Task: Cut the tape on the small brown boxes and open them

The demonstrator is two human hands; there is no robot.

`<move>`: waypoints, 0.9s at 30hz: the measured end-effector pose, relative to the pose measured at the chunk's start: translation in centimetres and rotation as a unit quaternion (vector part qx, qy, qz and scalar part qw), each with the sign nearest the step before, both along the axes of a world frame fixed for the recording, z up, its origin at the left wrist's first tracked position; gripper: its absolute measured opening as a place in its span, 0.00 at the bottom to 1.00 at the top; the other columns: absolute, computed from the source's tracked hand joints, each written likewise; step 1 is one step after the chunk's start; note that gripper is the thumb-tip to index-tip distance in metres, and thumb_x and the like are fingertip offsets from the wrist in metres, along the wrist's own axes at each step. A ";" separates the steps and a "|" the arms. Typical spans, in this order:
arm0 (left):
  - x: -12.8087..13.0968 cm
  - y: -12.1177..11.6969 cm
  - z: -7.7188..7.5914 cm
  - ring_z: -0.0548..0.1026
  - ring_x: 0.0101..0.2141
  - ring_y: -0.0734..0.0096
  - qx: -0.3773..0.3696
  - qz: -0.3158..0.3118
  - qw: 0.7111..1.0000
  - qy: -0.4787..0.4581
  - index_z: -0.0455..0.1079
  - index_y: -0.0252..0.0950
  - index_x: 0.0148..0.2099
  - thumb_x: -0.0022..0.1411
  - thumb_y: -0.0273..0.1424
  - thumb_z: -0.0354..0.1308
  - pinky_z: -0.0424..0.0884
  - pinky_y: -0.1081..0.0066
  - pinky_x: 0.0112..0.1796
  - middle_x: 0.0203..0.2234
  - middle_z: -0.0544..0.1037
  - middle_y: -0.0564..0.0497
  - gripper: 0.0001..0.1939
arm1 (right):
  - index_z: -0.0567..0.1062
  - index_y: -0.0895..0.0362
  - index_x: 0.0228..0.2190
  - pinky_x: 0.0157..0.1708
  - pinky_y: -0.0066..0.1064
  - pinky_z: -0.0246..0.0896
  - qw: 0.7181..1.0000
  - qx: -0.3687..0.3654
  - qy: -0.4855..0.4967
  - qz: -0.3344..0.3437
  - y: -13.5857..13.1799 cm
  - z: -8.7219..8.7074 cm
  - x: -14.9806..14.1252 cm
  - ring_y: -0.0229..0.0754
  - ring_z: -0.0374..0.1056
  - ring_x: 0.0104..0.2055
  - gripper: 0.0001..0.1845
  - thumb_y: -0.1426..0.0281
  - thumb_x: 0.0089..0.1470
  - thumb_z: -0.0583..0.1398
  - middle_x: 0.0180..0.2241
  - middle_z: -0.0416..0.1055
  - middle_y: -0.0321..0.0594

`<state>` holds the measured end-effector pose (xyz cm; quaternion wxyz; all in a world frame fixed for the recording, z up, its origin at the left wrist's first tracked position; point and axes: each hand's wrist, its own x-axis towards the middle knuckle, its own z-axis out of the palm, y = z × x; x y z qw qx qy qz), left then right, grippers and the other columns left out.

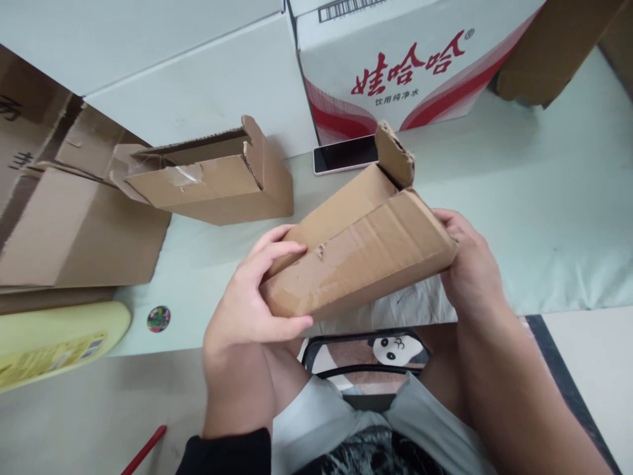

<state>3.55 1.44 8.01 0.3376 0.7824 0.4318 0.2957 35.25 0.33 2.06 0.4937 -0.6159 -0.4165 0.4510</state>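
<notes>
Both hands hold a small brown cardboard box [356, 254] tilted over my lap in front of the table edge. My left hand [252, 303] wraps around its near end, fingers curled over the top and thumb below. My right hand [467, 264] grips the far right end, fingers hidden behind the box. A torn flap [393, 153] sticks up from the box's far end.
Another open brown box [217, 178] lies on the pale table [544, 218] to the left, beside flattened cardboard [64, 224]. A phone [345, 155] lies before a white carton with red characters [405, 63]. A yellow object [54, 343] and a round sticker [159, 318] sit at the left.
</notes>
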 end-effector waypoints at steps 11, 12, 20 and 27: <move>1.1 0.5 -2.2 0.77 0.58 0.46 -0.179 0.158 0.924 -0.298 0.72 0.48 0.58 0.49 0.56 0.69 0.78 0.53 0.54 0.55 0.80 0.48 0.37 | 0.68 0.43 0.62 0.59 0.52 0.70 0.974 0.106 0.118 0.159 -0.1 -1.1 -0.3 0.54 0.73 0.61 0.36 0.38 0.60 0.57 0.64 0.73 0.43; 1.3 0.6 -2.5 0.77 0.58 0.47 -0.186 0.175 0.916 -0.310 0.72 0.48 0.57 0.51 0.56 0.67 0.78 0.53 0.54 0.54 0.81 0.49 0.34 | 0.67 0.41 0.63 0.61 0.52 0.69 0.966 0.123 0.110 0.198 -0.3 -1.1 -0.3 0.54 0.72 0.63 0.35 0.41 0.60 0.59 0.66 0.70 0.42; 2.7 2.2 -4.8 0.80 0.54 0.45 -0.211 0.229 0.885 -0.346 0.74 0.44 0.51 0.60 0.62 0.54 0.80 0.51 0.50 0.45 0.84 0.45 0.31 | 0.65 0.41 0.66 0.64 0.53 0.68 0.944 0.214 -0.058 0.244 -0.1 -0.8 -1.3 0.56 0.58 0.73 0.38 0.54 0.57 0.68 0.71 0.60 0.46; 2.9 2.6 -5.1 0.75 0.61 0.46 -0.281 0.229 0.858 -0.364 0.73 0.46 0.52 0.59 0.61 0.56 0.79 0.50 0.51 0.53 0.82 0.46 0.30 | 0.68 0.44 0.62 0.68 0.55 0.63 0.938 0.227 -0.068 0.253 0.1 -0.2 -1.4 0.56 0.60 0.71 0.35 0.53 0.57 0.69 0.68 0.61 0.49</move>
